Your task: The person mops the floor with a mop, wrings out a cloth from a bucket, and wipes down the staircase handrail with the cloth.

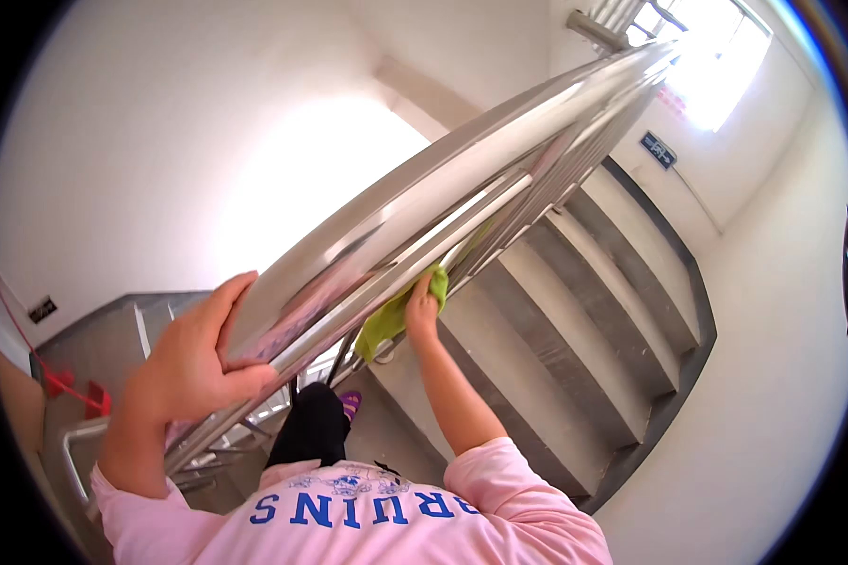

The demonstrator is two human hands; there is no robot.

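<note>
Your left hand [184,367]: thumb and fingers parted wide, wrapped round thick silver metal handrail [396,202]; forearm low at your side. Your right hand [422,306]: fingers closed on crumpled lime-green cloth [383,330], just beside slimmer silver metal bar [481,204] under handrail; forearm extended forward over grey concrete stairs [513,353].

R hand [423,308] w/ grn cloth [381,328]
</note>
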